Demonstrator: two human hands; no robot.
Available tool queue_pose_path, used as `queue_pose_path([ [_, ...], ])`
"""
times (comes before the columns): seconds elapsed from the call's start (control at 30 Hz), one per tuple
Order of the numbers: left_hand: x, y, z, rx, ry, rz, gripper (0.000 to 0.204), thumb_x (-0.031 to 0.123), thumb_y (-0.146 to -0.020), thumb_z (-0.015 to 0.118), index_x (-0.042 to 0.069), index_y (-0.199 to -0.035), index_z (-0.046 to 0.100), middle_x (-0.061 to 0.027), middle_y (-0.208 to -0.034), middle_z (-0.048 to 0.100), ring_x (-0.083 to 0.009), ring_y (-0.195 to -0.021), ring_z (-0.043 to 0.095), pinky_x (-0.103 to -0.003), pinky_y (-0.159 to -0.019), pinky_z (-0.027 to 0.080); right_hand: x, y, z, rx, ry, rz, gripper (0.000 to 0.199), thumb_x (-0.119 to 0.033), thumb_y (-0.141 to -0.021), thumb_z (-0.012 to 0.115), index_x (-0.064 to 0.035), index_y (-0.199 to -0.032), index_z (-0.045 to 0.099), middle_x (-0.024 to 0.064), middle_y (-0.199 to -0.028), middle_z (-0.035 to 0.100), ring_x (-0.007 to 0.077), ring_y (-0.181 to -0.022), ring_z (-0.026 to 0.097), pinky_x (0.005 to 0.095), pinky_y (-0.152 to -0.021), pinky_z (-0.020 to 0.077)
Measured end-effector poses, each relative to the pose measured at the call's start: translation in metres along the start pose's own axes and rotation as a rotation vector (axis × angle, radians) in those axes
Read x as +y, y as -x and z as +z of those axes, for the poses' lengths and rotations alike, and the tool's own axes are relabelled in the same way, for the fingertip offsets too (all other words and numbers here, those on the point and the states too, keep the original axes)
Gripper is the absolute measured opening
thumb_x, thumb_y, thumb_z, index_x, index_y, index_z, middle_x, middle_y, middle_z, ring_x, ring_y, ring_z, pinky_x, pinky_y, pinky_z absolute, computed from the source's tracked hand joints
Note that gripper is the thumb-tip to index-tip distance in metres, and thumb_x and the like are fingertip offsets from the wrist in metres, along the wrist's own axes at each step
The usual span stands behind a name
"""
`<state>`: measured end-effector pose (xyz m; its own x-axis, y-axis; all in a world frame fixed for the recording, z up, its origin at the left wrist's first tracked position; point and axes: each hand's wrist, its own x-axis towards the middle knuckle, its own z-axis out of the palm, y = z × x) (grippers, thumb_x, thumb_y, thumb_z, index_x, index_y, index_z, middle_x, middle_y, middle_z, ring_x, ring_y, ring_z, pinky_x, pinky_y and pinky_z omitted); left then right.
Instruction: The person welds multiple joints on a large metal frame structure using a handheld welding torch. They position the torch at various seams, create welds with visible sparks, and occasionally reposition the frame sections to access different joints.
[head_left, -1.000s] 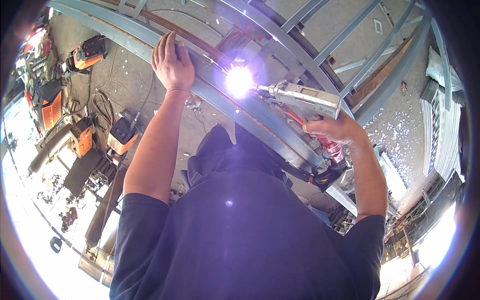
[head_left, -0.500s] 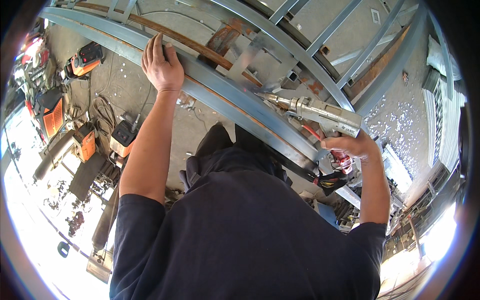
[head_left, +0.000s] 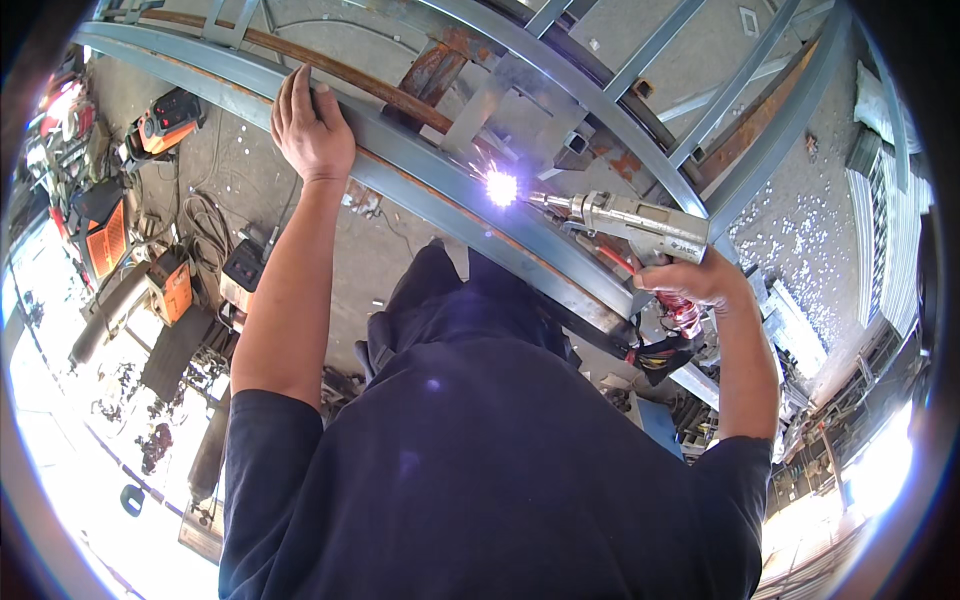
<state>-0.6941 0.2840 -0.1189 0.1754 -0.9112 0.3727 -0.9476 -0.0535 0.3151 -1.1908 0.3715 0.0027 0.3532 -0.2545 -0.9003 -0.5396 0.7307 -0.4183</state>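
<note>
left hand [head_left: 312, 125] is laid flat over the top of the long grey steel beam [head_left: 420, 190] that curves across the frame, fingers spread and wrapped over its far edge, not clenched around anything else. right hand [head_left: 690, 278] is clenched around the grip of a silver welding gun [head_left: 625, 218], which points left with its nozzle tip right at the beam, and there's a bright white-purple arc [head_left: 500, 187] with small sparks where tip meets steel. a bundle of red and black cable [head_left: 665, 340] hangs from the gun under the wrist. more grey bars and a rusty bar [head_left: 330, 70] sit behind the beam. orange welding machines [head_left: 110, 235] stand on the concrete floor [head_left: 230, 170] off to the left.
</note>
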Motion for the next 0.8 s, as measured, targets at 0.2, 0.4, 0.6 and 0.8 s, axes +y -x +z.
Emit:
queue_pose_path([
  [0.2,-0.001,0.0,-0.001,-0.02,-0.001,-0.011,0.04,0.03,-0.105,0.054,0.012,-0.139,0.064,-0.0084,-0.14,0.065,-0.0302,-0.136,0.056,-0.046,-0.118,0.036,-0.008,0.002,0.005,0.009,-0.052,-0.074,0.068,-0.017,-0.08,0.086,-0.0063,-0.142,0.062,0.0067,-0.119,0.072,0.017,-0.107,0.065,0.0336,-0.095,0.0537],
  [0.4,0.004,0.0,-0.004,-0.042,-0.018,-0.034,0.041,0.031,-0.105,0.053,0.012,-0.139,0.064,-0.0081,-0.141,0.065,-0.0306,-0.136,0.055,-0.046,-0.118,0.035,-0.009,0.002,0.007,0.04,-0.087,-0.062,0.068,-0.01,-0.074,0.091,-0.0052,-0.136,0.064,0.0063,-0.117,0.072,0.0176,-0.106,0.065,0.0359,-0.095,0.0543],
  [0.6,-0.001,0.0,0.0,-0.031,-0.015,-0.015,0.04,0.031,-0.105,0.052,0.012,-0.139,0.064,-0.0082,-0.141,0.065,-0.0311,-0.136,0.055,-0.047,-0.118,0.035,-0.005,0.004,0.005,0.005,-0.035,-0.046,0.071,-0.014,-0.081,0.085,-0.0065,-0.146,0.058,0.0073,-0.125,0.07,0.0174,-0.112,0.063,0.0338,-0.097,0.0523],
  [0.8,-0.002,-0.001,-0.001,-0.023,-0.011,0.004,0.04,0.031,-0.106,0.052,0.011,-0.139,0.064,-0.0083,-0.14,0.065,-0.031,-0.135,0.055,-0.047,-0.118,0.035,-0.004,0.004,0.007,0.035,-0.044,-0.054,0.07,-0.012,-0.076,0.089,-0.006,-0.14,0.062,0.0064,-0.121,0.072,0.018,-0.11,0.064,0.0349,-0.097,0.0526],
])
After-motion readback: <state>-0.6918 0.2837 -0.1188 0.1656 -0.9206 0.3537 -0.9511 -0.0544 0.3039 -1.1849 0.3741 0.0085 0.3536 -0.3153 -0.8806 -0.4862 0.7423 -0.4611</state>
